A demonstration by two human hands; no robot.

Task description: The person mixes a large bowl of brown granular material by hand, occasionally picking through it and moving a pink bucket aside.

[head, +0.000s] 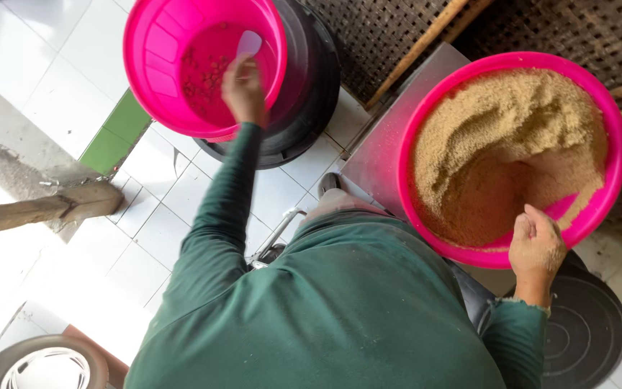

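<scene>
My left hand (243, 88) reaches into a pink basin (140, 50) at the upper left. It holds a small white scoop (249, 43) over a thin scatter of reddish-brown bits (206, 72) on the basin's bottom. My right hand (535, 249) grips the near rim of a second pink basin (617, 155) at the right. That basin is heaped with fine tan grain (502, 137), hollowed out near my hand. Both arms wear dark green sleeves.
The left basin rests on a black round tub (314, 94). The right basin sits on a grey metal surface (376, 155). A black ridged disc (588, 331) lies at lower right. Woven lattice (397, 29) stands behind. A wooden log (37, 209) lies on the white tiled floor (174, 202).
</scene>
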